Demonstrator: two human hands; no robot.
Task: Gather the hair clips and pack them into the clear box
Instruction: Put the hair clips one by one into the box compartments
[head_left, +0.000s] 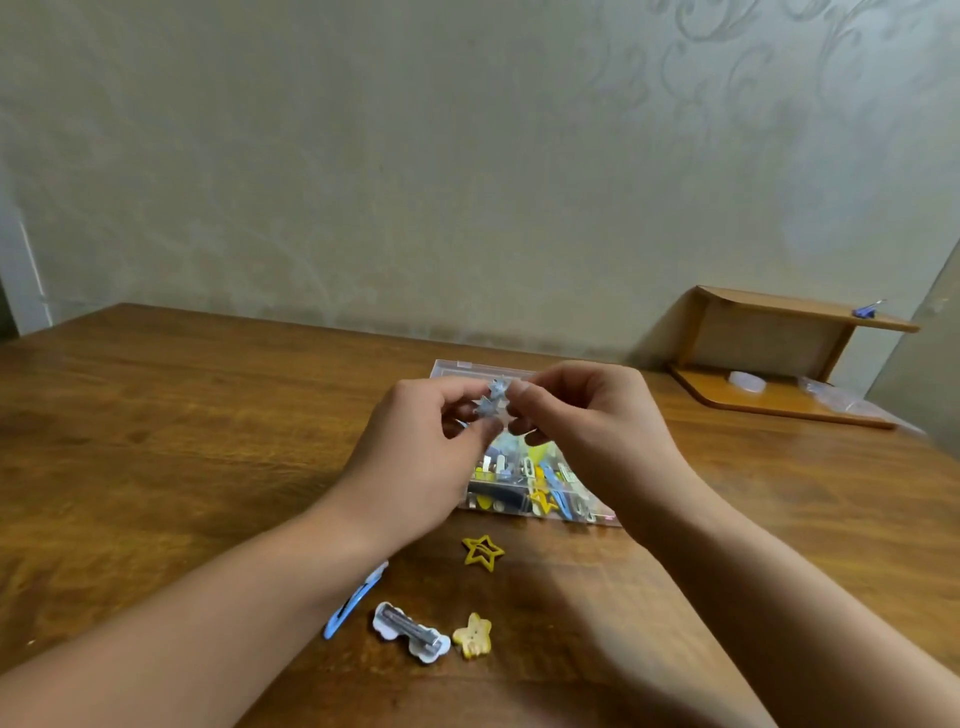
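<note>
Both hands, left hand (415, 457) and right hand (597, 441), pinch one pale-blue star-shaped hair clip (493, 402) in their fingers above the clear plastic box (452, 370), which holds many colourful clips. Four clips lie loose on the wooden surface (182, 415): a yellow open star clip (483, 552), a white cloud-shaped clip (410, 631), a small yellow star clip (472, 636) and what looks like a blue snap clip (345, 610).

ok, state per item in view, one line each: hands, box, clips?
left hand: pinches the blue star clip
right hand: pinches the same clip
blue star clip: held in the air above the box
clear box: open, partly filled with clips
yellow star outline clip: loose on table
blue snap clip: on table, partly hidden by left forearm
white cloud clip: on table, metal clasp up
yellow star button clip: on table
</note>
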